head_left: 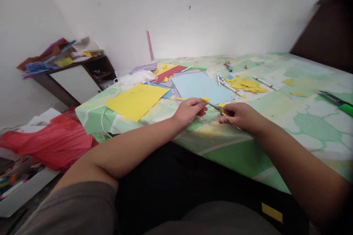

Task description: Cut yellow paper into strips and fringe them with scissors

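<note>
Two-handed, holding gold-coloured scissors (220,109) by the handles in the right hand (244,116), above the tablecloth's (281,114) near edge, and pointing the blades toward the left hand (191,111); curling the latter beside the tips, near a small yellow paper piece (206,99), not showing clearly whether pinching it.

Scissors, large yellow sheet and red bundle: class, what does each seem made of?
The scissors look metal: gold-toned, with a slight shine. The yellow sheet seems paper or thin card: flat, matte, straight-edged. The red bundle is probably thin plastic, judging by its glossy creases.
</note>
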